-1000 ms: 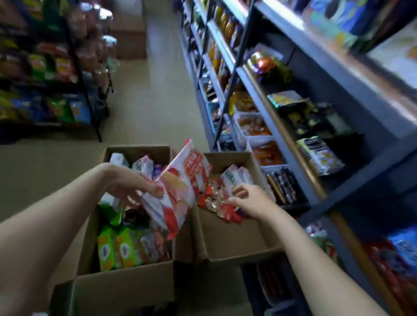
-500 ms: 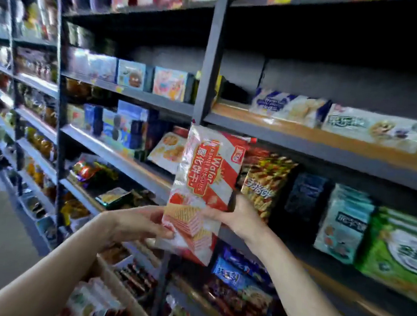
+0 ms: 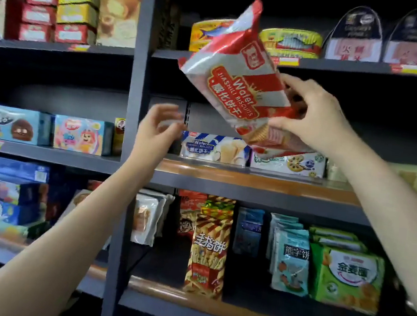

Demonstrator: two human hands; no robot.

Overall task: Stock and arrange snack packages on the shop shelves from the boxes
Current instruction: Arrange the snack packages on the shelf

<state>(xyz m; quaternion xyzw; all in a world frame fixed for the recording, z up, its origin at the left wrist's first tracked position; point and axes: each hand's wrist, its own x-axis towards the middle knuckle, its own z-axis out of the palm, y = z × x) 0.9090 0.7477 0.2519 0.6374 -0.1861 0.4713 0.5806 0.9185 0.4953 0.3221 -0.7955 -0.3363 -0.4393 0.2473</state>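
Right hand has the red wafer pack pinched at its lower end, thumb on the printed face and fingers curled round behind; that is the only grip on it. The left hand hangs just beside and below, fingers loosely bent, touching nothing, apart from the pack's lower left edge; it holds nothing at all.

The pack is up in the air in front of the middle bay, tilted; its long axis runs from the held end at lower right up to the free corner at upper left, which pokes past the edge of the upper shelf where the fish tins sit. Below the held end lies the wooden-edged shelf, and on it, flat on its side, a blue wafer pack (same brand lettering, it seems) with a green-trimmed biscuit pack to its right.

So here is the crux: the landing spot lies down and behind the grip, while the pack's free end points up and away from it; my read is the pack must be tipped level before it slides in over the blue one; the right hand carries, the left is the nearer one to steady that free end. The risk I see is that top corner catching the upper shelf lip.
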